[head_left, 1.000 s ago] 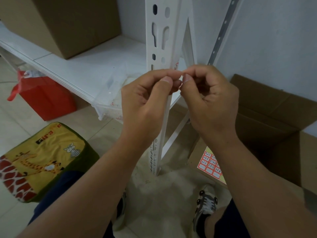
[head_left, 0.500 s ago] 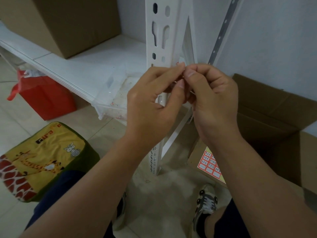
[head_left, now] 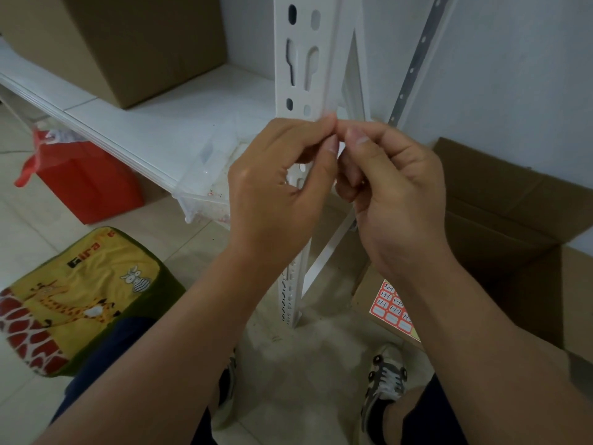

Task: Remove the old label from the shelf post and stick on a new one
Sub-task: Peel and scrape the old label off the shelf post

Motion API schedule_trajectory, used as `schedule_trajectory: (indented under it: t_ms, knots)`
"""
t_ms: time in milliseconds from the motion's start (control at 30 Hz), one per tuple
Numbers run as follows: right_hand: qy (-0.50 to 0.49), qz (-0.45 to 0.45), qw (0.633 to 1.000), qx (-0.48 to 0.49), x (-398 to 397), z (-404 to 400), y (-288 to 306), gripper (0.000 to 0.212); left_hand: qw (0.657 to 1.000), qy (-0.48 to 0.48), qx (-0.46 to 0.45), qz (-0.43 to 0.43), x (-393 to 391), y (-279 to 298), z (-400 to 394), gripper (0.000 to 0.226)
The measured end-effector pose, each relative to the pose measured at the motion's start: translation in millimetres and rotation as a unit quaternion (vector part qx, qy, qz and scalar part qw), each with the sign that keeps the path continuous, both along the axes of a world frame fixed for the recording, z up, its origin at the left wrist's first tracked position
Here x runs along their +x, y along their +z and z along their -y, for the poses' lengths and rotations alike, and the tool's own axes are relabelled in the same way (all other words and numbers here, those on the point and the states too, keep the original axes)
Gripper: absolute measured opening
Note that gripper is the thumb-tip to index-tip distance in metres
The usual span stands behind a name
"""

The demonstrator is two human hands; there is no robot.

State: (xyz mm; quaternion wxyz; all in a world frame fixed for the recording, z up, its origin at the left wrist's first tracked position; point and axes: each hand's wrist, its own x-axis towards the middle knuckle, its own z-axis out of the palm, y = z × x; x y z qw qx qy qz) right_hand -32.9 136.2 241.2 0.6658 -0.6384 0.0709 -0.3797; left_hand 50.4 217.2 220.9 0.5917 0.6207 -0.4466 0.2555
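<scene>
The white slotted shelf post [head_left: 305, 59] stands upright right in front of me. My left hand [head_left: 276, 187] and my right hand [head_left: 398, 194] meet in front of it, with thumbs and forefingers pinched tip to tip. Between the fingertips shows only a small pale sliver of a label [head_left: 342, 148]; the rest of it is hidden by the fingers. A sheet of red-bordered labels [head_left: 390, 308] lies on the flap of a cardboard box below my right wrist.
A clear plastic tub [head_left: 208, 187] sits at the shelf's edge left of the post. A closed cardboard box [head_left: 128, 43] stands on the shelf, an open one [head_left: 513, 220] at the right. On the floor are a red bag [head_left: 80, 181] and a giraffe cushion [head_left: 73, 297].
The red-edged bit of label seen above the fingertips a second ago is now covered by the fingers. My left thumb has come up to meet the right thumb; the hands stay at the post.
</scene>
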Motion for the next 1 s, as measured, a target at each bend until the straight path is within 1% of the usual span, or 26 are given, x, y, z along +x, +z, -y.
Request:
schedule_trajectory:
  t_ms: [133,233,333,400,467,533,600,667,767,867,933,1000]
  knots:
    - [0.021,0.015,1.000,0.014,0.2,2.0,0.0,0.028,1.000,-0.004,-0.019,-0.012,-2.5,2.2,-2.9,0.010]
    - [0.019,0.015,1.000,-0.008,0.8,3.1,-1.2,0.031,0.998,-0.022,-0.028,-0.056,-5.8,3.1,-2.6,0.006]
    - [0.018,0.012,1.000,-0.015,1.7,2.5,-3.3,0.030,0.991,-0.049,-0.036,-0.117,-6.4,6.8,-2.5,0.015]
    - [0.006,0.009,1.000,-0.017,2.5,2.1,-4.0,0.030,0.985,-0.040,-0.051,-0.158,-3.3,8.4,-3.0,0.019]
    - [-0.008,0.008,1.000,-0.016,2.9,2.3,-4.2,0.032,0.981,-0.015,-0.057,-0.187,3.9,7.0,-4.4,0.029]
    - [-0.029,0.004,0.999,-0.018,3.5,3.8,-5.7,0.034,0.981,0.030,-0.032,-0.191,15.2,3.1,-7.9,0.042]
    - [-0.072,-0.009,0.997,-0.031,5.3,5.9,-8.7,0.037,0.976,0.066,0.000,-0.208,30.3,-1.3,-12.9,0.050]
    - [-0.115,-0.021,0.992,-0.042,7.9,7.7,-11.5,0.037,0.963,0.084,0.049,-0.250,46.9,-5.6,-15.9,0.050]
    - [-0.146,-0.037,0.988,-0.039,12.0,9.6,-15.4,0.034,0.929,0.080,0.138,-0.334,68.2,-12.4,-17.1,0.037]
    - [-0.146,-0.042,0.988,-0.031,16.1,9.8,-18.3,0.032,0.903,0.072,0.171,-0.387,81.6,-21.0,-14.9,0.024]
    - [-0.146,-0.034,0.988,-0.027,19.3,9.7,-18.8,0.029,0.898,0.073,0.186,-0.392,87.7,-25.3,-13.3,0.028]
    - [-0.151,-0.020,0.988,-0.021,22.1,10.0,-19.1,0.028,0.898,0.084,0.212,-0.377,94.3,-29.1,-11.9,0.041]
